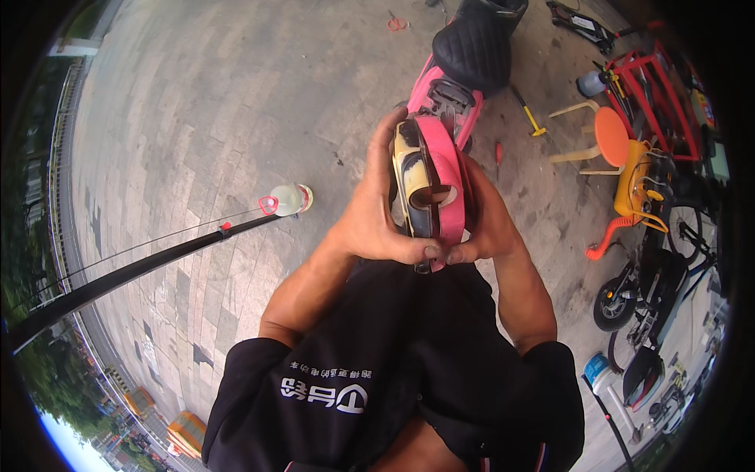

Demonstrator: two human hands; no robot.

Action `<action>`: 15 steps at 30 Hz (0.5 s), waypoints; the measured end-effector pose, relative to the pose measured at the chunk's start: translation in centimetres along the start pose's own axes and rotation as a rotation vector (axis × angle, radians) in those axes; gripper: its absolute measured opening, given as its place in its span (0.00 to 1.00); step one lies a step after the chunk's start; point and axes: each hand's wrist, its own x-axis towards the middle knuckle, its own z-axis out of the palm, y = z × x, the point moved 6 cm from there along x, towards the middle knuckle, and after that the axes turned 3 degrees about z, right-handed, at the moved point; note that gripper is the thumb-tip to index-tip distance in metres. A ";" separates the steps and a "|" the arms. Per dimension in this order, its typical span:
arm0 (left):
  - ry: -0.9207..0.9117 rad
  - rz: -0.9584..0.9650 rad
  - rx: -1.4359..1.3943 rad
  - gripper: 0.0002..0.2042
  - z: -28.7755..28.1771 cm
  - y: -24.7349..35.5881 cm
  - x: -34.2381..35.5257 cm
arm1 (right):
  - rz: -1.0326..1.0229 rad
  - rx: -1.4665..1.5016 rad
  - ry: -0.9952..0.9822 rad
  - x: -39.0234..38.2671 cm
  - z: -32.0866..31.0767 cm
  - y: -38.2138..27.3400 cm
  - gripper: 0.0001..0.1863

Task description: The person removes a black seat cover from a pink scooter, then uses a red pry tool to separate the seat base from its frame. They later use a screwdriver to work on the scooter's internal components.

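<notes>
Head view: clasping cream panel [407, 161] and pink panel [449, 161] side by side between left hand [373, 214] and right hand [492, 214] (both half-curled around the outer sides), above the floor [236, 118]; could slip apart under uneven pressure.

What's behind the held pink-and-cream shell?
Beyond the shell, the pink scooter and its black quilted seat show. Anything directly behind is covered, apparently including the scooter's near end.

Head-worn fisheye view, facing down, near the fingers [382, 145]
</notes>
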 end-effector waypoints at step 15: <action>0.095 0.034 0.060 0.68 -1.1 -0.3 -0.1 | 0.065 0.099 0.086 0.7 0.7 -0.1 0.67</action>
